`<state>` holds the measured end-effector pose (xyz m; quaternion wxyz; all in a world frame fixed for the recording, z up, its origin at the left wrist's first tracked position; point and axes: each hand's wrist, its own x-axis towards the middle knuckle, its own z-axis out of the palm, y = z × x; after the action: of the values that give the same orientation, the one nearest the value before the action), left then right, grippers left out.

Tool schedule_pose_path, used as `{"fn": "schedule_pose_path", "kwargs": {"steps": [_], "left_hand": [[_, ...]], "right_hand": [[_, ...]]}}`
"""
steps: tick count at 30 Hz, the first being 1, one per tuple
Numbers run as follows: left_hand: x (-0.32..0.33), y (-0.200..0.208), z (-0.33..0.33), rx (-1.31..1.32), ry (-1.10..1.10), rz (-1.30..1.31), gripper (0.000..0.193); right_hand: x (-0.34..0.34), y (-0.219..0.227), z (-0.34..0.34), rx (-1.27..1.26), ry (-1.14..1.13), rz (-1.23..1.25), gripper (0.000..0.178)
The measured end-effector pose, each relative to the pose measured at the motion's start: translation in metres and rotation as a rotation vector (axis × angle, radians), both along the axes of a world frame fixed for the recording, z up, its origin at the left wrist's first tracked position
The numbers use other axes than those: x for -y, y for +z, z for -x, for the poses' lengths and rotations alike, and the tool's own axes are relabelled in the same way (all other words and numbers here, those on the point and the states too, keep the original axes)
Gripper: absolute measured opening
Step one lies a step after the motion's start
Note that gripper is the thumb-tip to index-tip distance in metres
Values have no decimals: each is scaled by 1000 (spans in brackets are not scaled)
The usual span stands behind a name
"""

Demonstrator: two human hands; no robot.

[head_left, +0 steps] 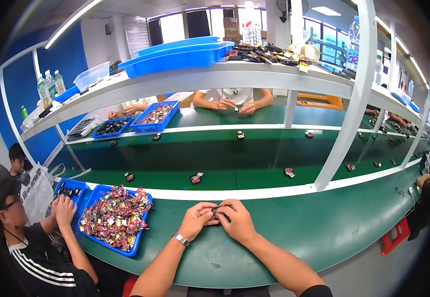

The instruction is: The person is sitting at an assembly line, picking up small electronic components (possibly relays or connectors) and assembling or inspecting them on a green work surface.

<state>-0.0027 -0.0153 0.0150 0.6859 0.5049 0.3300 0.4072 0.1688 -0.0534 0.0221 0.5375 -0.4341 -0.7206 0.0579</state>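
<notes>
Above the green worktop (pixel 284 232), both my hands meet over a small dark piece (pixel 215 213), which looks like a black plastic part. My left hand (pixel 195 221), with a metal watch on its wrist, pinches it from the left. Fingers of my right hand (pixel 237 222) close on it from the other side, hiding much of it. To the left of my hands, a blue tray (pixel 118 251) is heaped with small red circuit boards (pixel 116 215) bearing white and yellow bits.
Beyond a white ledge runs a dark green belt (pixel 259 153) with several scattered small assemblies (pixel 196 177). A white post (pixel 346 104) and an overhead shelf (pixel 254 76) with blue trays (pixel 175 59) stand ahead. A co-worker (pixel 41 257) sits at left by another blue tray; others work across.
</notes>
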Motion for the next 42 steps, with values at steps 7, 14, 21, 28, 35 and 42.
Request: {"fn": "schedule_pose_path", "kwargs": {"steps": [7, 14, 21, 28, 35, 42], "left_hand": [[-1, -6, 2, 5, -2, 11, 26], [0, -5, 1, -11, 3, 6, 25], [1, -3, -4, -33, 18, -4, 24], [-4, -10, -3, -9, 62, -28, 25], [2, -14, -5, 0, 61, -86, 28], [22, -28, 24, -121, 323, -190, 20]], "right_hand": [[4, -1, 4, 102, -76, -7, 18], [2, -2, 8, 190, -137, -130, 13], [-1, -8, 8, 211, -192, -146, 12], [0, -8, 9, 245, -157, -112, 21], [1, -19, 3, 155, -88, -41, 29], [27, -15, -62, 17, -275, 56, 23]]}}
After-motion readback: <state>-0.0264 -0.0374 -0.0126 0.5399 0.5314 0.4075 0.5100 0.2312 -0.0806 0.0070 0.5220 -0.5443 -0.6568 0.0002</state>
